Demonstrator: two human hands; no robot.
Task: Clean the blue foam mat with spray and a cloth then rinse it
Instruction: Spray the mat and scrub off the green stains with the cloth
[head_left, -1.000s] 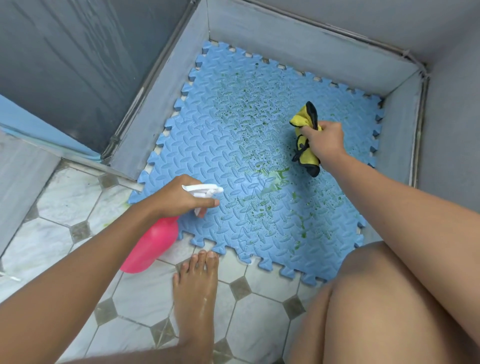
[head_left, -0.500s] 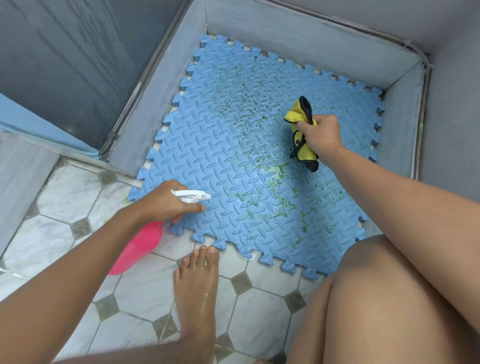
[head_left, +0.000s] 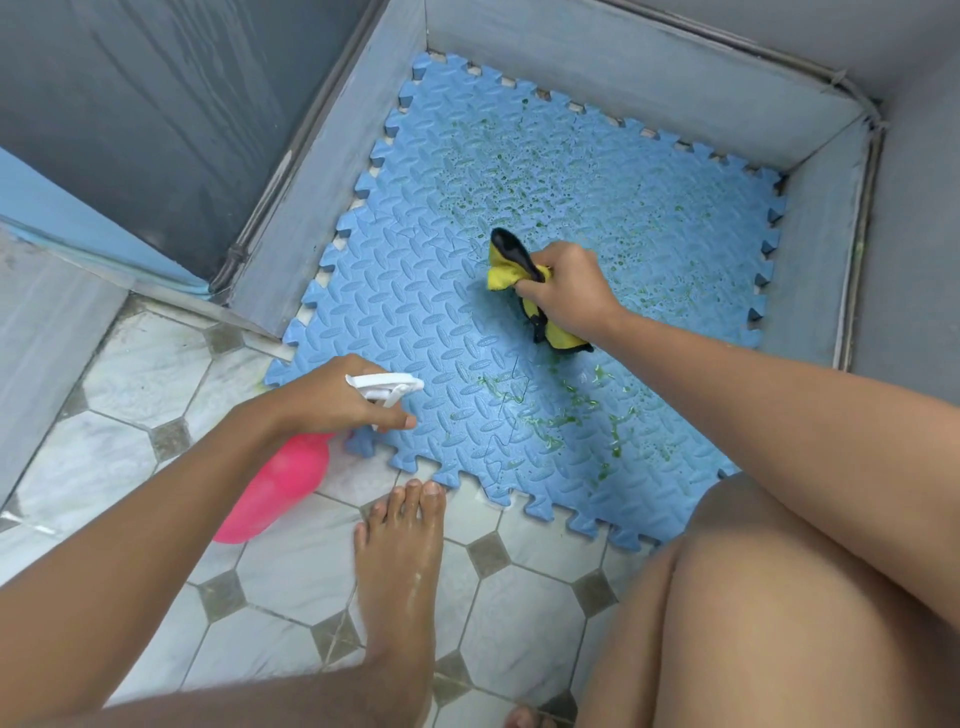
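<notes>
One blue embossed foam mat (head_left: 415, 322) is lying in the grey-walled corner, green-speckled far and near right. The left hand (head_left: 327, 400) is gripping one pink plastic spray bottle (head_left: 280, 483) at the near-left edge, fingers curled round it. The right hand (head_left: 566, 291) is clenching one bunched yellow-and-black cloth (head_left: 501, 275) mid-mat; wiping well is likely calling for flatter, firmer strokes through the green.

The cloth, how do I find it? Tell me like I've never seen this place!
Start at the big blue foam mat with the jigsaw edges. Near its middle, the right hand grips a bunched cloth. It is the only yellow thing, trimmed in black. The other held item is a pink spray bottle in the left hand at the mat's near edge.
</notes>
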